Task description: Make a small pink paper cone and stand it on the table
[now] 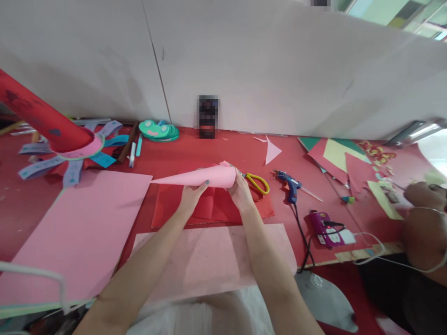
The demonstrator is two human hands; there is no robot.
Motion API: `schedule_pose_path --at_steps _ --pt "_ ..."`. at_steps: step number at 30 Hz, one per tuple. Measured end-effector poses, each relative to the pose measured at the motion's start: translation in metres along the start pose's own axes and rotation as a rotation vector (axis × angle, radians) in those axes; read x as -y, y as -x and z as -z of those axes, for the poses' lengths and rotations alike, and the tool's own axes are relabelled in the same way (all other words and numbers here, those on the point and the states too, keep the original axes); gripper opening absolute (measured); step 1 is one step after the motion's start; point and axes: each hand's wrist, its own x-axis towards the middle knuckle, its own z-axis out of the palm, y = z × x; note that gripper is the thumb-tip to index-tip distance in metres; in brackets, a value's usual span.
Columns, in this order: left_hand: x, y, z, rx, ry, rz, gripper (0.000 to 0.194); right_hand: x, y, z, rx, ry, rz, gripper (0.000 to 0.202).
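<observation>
A pink paper cone lies sideways between my hands, its sharp tip toward the left and its wide end to the right. My left hand is closed on its near side, thumb on the paper. At the wide end, my right hand grips the rim, with some fingers hidden behind it. Under the cone are red sheets. Yellow-handled scissors lie just right of my right hand. A large pink sheet is on the left, and another pale pink sheet covers the near edge.
A blue glue gun and purple power strip trail cords on the right. Colored paper is piled behind them. A red tube with paper strips stands left, near green frog-like cutouts. Another person's hand is far right.
</observation>
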Motion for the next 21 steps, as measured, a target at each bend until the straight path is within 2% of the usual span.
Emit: schedule_pose_path --at_steps 4,8,16,21 --pt "0.010 -0.002 0.004 -0.064 0.107 0.122 0.045 0.001 0.007 -0.004 0.013 0.041 -0.044 0.037" --pt "0.014 -0.003 0.006 -0.108 0.154 0.172 0.042 0.003 0.010 -0.005 0.037 0.058 -0.032 0.034" --pt "0.010 -0.001 0.005 -0.047 0.173 0.202 0.044 -0.003 0.007 0.000 0.074 0.082 -0.023 0.033" --pt "0.003 0.000 0.002 -0.054 0.186 0.236 0.044 -0.002 0.008 0.002 0.084 0.117 -0.061 0.036"
